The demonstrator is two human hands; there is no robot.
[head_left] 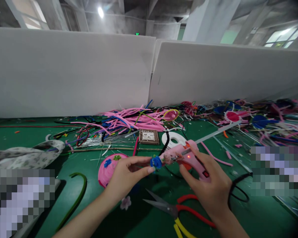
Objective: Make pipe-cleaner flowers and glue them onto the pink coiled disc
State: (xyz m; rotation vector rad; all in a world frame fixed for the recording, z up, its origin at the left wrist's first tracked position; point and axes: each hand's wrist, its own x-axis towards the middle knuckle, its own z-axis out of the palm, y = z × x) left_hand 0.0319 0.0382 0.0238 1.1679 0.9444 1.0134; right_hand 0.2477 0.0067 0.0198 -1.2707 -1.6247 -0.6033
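My left hand (131, 173) pinches a small blue pipe-cleaner flower (156, 162) between thumb and fingers. My right hand (211, 180) is wrapped round a pink hot glue gun (195, 158), whose small red light glows. The gun's nozzle end, smeared with old glue, points left and meets or nearly meets the blue flower; I cannot tell if they touch. A clear glue stick (218, 131) sticks out of the gun's back. Partly behind my left hand lies a pink round piece (106, 173) with small blue and green flowers on it.
Open scissors (172, 210) with red and yellow handles lie below my hands. A green pipe cleaner (75, 201) curves at left. Behind are a small framed tray (149, 137), a white ring (173, 140) and a pink pipe-cleaner pile (136, 120). White panels (72, 72) stand behind the table.
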